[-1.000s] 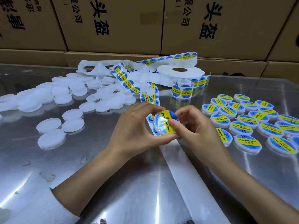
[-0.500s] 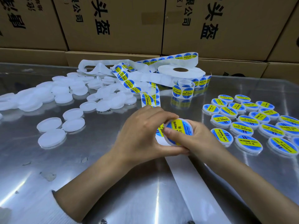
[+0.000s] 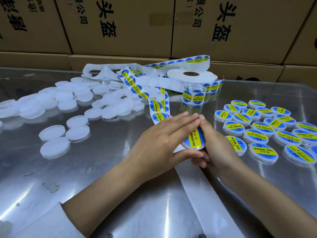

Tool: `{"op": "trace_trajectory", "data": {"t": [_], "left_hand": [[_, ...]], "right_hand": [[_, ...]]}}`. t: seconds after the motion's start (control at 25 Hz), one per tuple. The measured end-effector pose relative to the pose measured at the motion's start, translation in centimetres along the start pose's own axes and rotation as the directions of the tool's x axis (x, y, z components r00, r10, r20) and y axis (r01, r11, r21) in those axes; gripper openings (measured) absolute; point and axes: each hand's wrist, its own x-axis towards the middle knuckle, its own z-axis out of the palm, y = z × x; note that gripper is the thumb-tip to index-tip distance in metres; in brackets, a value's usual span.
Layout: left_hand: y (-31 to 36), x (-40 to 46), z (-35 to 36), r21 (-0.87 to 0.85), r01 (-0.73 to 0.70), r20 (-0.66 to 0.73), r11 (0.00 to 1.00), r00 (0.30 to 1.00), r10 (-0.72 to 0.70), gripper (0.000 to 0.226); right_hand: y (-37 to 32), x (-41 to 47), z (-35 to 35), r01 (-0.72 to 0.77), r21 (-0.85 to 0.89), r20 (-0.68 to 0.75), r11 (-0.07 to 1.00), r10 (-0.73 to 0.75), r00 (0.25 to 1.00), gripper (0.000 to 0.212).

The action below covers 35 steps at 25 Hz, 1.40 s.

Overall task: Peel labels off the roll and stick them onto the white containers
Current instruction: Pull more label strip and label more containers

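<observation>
Cardboard boxes [image 3: 120, 26] printed with black characters stand behind the shiny metal table [image 3: 103, 186]. The label roll [image 3: 192, 77] lies flat at the table's far middle, its strip of blue-and-yellow labels [image 3: 155, 107] trailing toward the hands. Left of the roll lies a heap of bare white containers [image 3: 68, 103]; right of it, nearer the person, rows of labelled containers [image 3: 267, 124]. In front of the roll, the left hand [image 3: 164, 143] presses straight fingers on a tilted labelled container [image 3: 195, 139], which the right hand [image 3: 217, 146] cups from behind, fingers extended.
</observation>
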Motion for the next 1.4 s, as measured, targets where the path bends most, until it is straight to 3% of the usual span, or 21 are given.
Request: {"op": "trace_trajectory", "data": {"t": [0.16,0.36,0.56,0.64,0.68,0.72,0.76,0.84,0.92,1.0,1.08,1.16,1.24,1.28,1.4], "left_hand": [[0.5,0.0,0.8,0.053,-0.082,-0.058,0.995,0.995,0.085,0.037],[-0.1,-0.5,0.9,-0.081,-0.059,-0.118,0.995,0.992,0.049,0.026],[-0.5,-0.7,0.2,0.123,-0.090,-0.159,0.988,0.981,0.109,0.009],[-2.1,-0.4,-1.0,0.255,0.068,-0.196,0.964,0.980,-0.017,0.007],[-3.4,-0.4,-1.6,0.292,0.221,-0.209,0.930,0.964,-0.164,0.010],[-5.0,-0.6,-2.2,0.342,0.400,-0.178,0.851,0.916,-0.359,0.024],[-6.9,-1.2,-2.7,0.422,0.556,-0.117,0.716,0.817,-0.565,0.044],[-10.0,-3.0,-4.0,0.575,0.720,-0.036,0.387,0.495,-0.868,0.079],[-12.2,-4.8,-4.9,0.572,0.803,-0.028,0.170,0.226,-0.974,0.096],[-13.4,-6.0,-6.1,0.473,0.879,-0.048,0.052,0.084,-0.995,0.102],[-14.1,-6.5,-6.7,0.396,0.918,-0.049,-0.025,-0.006,-0.999,0.103],[-14.2,-6.7,-6.5,0.439,0.898,-0.030,-0.022,-0.010,-1.000,0.098],[-14.0,-6.5,-5.6,0.505,0.860,0.000,0.074,0.086,-0.996,0.090],[-13.9,-6.3,-5.2,0.518,0.843,0.030,0.145,0.151,-0.988,0.086],[-13.3,-5.4,-4.3,0.517,0.791,0.166,0.328,0.283,-0.945,0.078]], "right_hand": [[0.2,0.3,0.0,-0.004,0.051,-0.071,0.999,0.007,0.997,0.066],[0.3,0.5,0.0,-0.008,0.010,-0.043,1.000,0.008,0.999,0.060],[0.3,0.8,-0.6,0.026,-0.142,-0.104,0.990,-0.042,0.994,0.060],[0.2,1.0,-1.3,-0.014,-0.145,-0.168,0.989,-0.011,0.986,0.051],[0.1,1.1,-1.7,-0.046,-0.148,-0.188,0.988,0.018,0.982,0.047],[0.1,1.2,-2.1,-0.079,-0.168,-0.199,0.983,0.045,0.979,0.042],[0.2,1.4,-2.5,-0.105,-0.206,-0.208,0.973,0.061,0.976,0.037],[0.4,1.7,-3.0,-0.127,-0.301,-0.235,0.945,0.055,0.971,0.026],[0.5,1.8,-3.2,-0.132,-0.360,-0.256,0.924,0.039,0.966,0.014],[0.3,1.9,-3.4,-0.151,-0.385,-0.260,0.911,0.050,0.964,0.008],[0.2,1.9,-3.6,-0.162,-0.418,-0.283,0.894,0.042,0.958,0.022],[0.5,1.7,-3.7,-0.148,-0.634,-0.304,0.759,-0.069,0.950,0.035],[1.0,1.3,-3.9,-0.146,-0.874,-0.282,0.464,-0.239,0.929,0.028],[1.1,1.2,-3.7,-0.132,-0.919,-0.257,0.371,-0.310,0.915,0.024],[1.3,1.2,-3.1,-0.049,-0.954,-0.176,0.297,-0.420,0.890,0.020]]}}
